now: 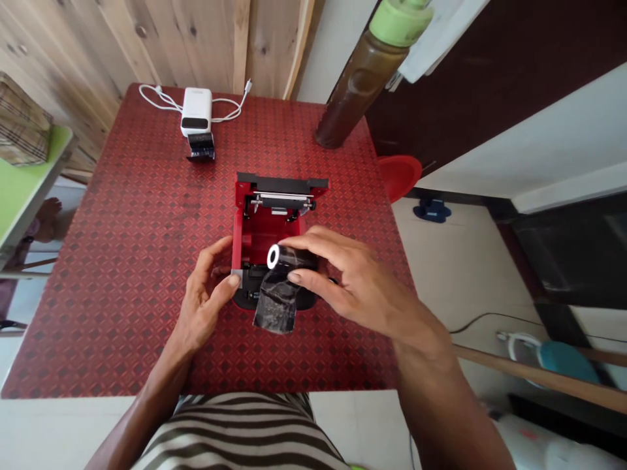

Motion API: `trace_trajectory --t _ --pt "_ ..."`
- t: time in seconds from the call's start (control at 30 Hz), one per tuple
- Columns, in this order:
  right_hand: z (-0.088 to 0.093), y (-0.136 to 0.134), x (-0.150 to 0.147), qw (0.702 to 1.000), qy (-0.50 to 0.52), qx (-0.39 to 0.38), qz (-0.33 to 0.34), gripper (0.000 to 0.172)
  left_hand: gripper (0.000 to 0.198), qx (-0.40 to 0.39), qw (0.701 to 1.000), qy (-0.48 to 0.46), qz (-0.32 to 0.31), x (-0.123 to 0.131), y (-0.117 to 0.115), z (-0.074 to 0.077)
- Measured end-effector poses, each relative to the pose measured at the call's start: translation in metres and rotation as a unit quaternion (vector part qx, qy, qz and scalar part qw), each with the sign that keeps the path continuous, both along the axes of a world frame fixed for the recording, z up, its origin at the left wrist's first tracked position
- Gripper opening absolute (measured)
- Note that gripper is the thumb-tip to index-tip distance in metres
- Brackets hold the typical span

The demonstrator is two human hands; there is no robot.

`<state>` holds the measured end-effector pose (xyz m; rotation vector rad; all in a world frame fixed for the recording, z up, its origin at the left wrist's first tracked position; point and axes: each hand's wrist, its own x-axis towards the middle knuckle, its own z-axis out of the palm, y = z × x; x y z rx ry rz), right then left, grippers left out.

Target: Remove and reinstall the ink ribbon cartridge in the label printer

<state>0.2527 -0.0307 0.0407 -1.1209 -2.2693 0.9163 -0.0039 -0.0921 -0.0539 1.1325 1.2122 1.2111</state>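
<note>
Roll (283, 262) of dark film on a white core, seen from the head camera, sits in the right hand (353, 284), fingers over the top and thumb beneath. It is held just above the open printer (259, 228) at the middle of the counter (122, 261), with a loose tail of film hanging over the printer's front. The left hand (208, 294) pinches the printer's front left corner. The roll looks light. Its film seems thin, soft and easily creased, so the stiff core ends are probably the safest place to hold it. A power bank (196, 111) with cable lies by the far edge, and a bottle (360, 85) stands at the far right corner.
</note>
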Motion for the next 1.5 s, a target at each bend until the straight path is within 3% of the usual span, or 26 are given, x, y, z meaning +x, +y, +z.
trace_trajectory --t 0.17,0.4,0.7,1.03,1.3,1.4,1.5 --pt "-0.014 0.006 -0.031 0.986 -0.134 0.093 -0.034 0.015 0.061 -0.002 1.000 -0.002 -0.010 0.000 0.000 0.003" --pt "-0.014 0.018 -0.051 0.961 -0.247 0.111 -0.054 0.011 0.060 -0.014 1.000 -0.017 -0.017 0.001 0.000 0.008" --pt "-0.021 0.009 -0.058 0.960 -0.238 0.121 -0.086 0.015 0.059 -0.020 1.000 -0.015 -0.015 0.001 -0.001 0.006" --pt "-0.024 0.027 -0.063 0.949 -0.300 0.059 -0.075 0.013 0.059 -0.018 1.000 -0.014 -0.022 -0.001 0.000 0.005" --pt "-0.037 0.030 -0.065 0.948 -0.289 0.110 -0.070 0.020 0.060 -0.016 1.000 -0.013 -0.017 0.000 -0.001 0.006" --pt "-0.030 0.022 -0.059 0.958 -0.265 0.094 -0.063 0.023 0.060 -0.015 1.000 -0.013 -0.014 0.001 0.000 0.006" --pt "-0.015 0.007 -0.045 0.978 -0.186 0.075 -0.048 0.043 0.060 -0.014 1.000 -0.011 -0.011 0.001 0.001 0.006"
